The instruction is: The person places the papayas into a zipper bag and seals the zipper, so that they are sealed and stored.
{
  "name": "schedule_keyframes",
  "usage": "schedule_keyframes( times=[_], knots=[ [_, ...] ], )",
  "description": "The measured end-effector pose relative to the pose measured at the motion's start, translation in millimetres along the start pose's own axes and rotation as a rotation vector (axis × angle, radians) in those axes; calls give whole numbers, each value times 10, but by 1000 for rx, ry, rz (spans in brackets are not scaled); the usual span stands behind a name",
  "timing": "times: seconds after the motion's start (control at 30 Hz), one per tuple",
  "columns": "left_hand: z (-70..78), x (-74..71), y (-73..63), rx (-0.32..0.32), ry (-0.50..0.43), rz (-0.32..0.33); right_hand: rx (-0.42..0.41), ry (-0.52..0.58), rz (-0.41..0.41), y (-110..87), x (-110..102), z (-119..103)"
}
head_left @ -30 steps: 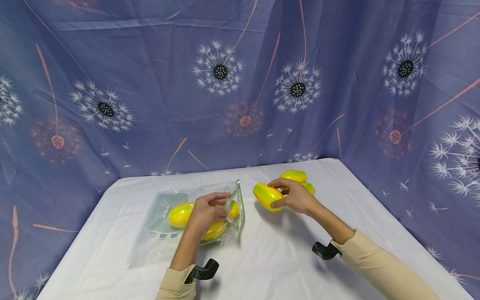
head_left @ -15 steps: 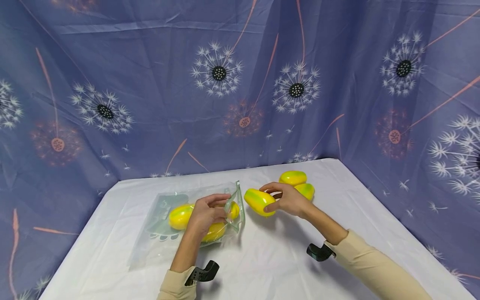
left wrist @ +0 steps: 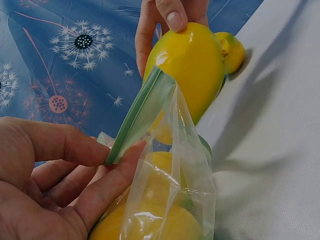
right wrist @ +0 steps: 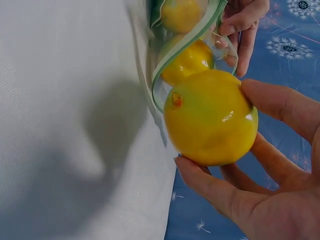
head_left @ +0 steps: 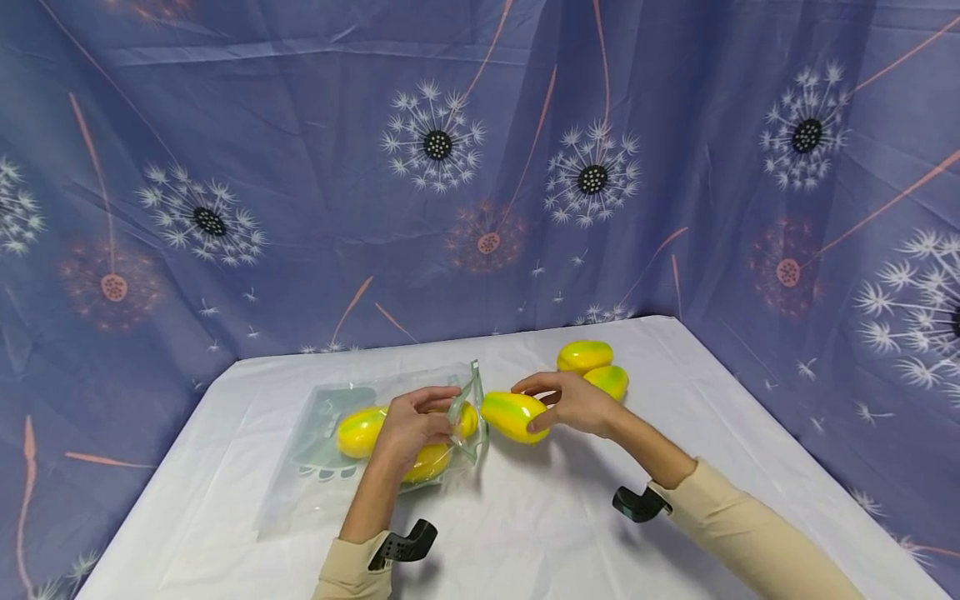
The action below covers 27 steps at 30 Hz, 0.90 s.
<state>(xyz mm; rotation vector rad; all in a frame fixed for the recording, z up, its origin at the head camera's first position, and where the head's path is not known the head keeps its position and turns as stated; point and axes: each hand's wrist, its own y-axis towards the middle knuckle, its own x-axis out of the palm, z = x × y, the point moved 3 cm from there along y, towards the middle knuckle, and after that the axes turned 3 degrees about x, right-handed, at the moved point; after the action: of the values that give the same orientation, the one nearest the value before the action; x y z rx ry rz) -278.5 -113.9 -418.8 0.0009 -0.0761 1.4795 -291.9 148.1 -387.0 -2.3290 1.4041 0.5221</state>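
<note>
At two o'clock, near the table edge [head_left: 645,325]: two loose fruits [head_left: 585,357]; our left hand [head_left: 408,427] pinches bag [left wrist: 133,117], right hand [head_left: 583,405] grips fruit [head_left: 512,417].

The right hand [head_left: 573,405] has carried its yellow-green fruit [head_left: 513,416] leftward — the end beyond the fingers now just beside the clear bag [head_left: 322,435]'s mouth — leaving more of another fruit [head_left: 609,381] visible behind the grip.
</note>
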Motion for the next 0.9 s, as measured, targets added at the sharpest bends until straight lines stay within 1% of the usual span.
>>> schedule_keyframes(
  times=[0.1, 0.3, 0.47, 0.6, 0.7, 0.9],
  knots=[
    [16, -5, 6, 5, -1, -2, 4, 12, -34, 14, 6, -10],
    [41, -4, 17, 21, 11, -9, 8, 27, -66, 60, 13, 19],
    [32, 5, 15, 18, 17, -12, 19, 39, -79, 81, 28, 66],
    [9, 20, -1, 4, 22, -15, 30, 36, -89, 90, 43, 88],
    [-1, 23, -10, -3, 20, -14, 28, 32, -94, 110, 57, 83],
    [7, 13, -10, -7, 11, -17, 23, 62, -93, 179, 97, 70]
  ],
)
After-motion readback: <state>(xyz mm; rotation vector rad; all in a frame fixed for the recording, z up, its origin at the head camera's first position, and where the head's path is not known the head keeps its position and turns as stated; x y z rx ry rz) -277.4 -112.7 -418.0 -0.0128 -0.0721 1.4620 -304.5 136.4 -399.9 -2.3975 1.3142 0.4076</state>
